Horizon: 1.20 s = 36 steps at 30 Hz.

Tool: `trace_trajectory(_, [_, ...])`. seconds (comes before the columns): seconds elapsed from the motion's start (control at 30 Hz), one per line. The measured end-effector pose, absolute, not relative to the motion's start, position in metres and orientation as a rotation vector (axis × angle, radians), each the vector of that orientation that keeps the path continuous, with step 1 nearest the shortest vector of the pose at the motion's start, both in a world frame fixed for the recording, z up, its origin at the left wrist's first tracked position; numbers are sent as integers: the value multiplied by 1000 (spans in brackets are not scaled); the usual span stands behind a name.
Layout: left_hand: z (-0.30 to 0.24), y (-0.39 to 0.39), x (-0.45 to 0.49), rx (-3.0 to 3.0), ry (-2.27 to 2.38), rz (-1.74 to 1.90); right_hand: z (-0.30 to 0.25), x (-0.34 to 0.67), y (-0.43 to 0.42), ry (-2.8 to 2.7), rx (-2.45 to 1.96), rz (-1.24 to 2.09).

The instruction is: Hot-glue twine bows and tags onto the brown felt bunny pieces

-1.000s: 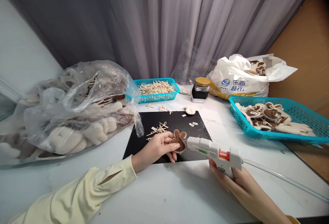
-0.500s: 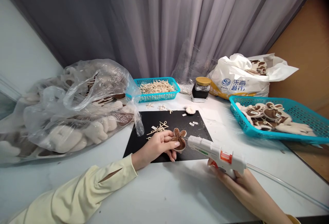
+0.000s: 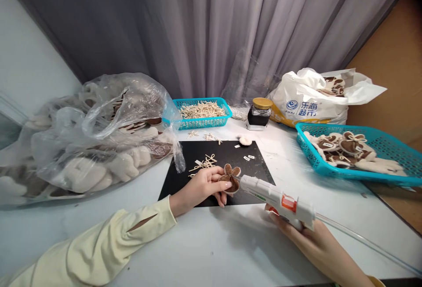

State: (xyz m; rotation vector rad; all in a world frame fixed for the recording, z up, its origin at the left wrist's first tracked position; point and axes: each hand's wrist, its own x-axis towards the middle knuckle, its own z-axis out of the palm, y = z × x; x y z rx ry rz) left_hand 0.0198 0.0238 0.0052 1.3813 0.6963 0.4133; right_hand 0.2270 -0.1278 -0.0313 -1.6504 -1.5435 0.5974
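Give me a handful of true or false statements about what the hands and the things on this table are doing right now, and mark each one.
1. The left hand holds a brown felt piece over the black mat. True.
2. The right hand holds scissors. False: it grips a white glue gun.
3. The glue gun's nozzle points at the brown felt piece. True.
4. The jar with the gold lid stands on the black mat. False: it stands behind the mat on the white table.
5. The small blue basket holds pale string pieces. True.
6. The large blue basket lies on the left. False: it is on the right.
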Motion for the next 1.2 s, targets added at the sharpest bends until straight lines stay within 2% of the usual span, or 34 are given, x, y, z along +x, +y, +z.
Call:
trace_trajectory(0.87, [4,24,19,1396,693,423,-39,245,-125,-1685,-1684,763])
trace_trajectory(1.2, [7,23,18,1357,614,521,-21,230,-126,-1509,-1650,738])
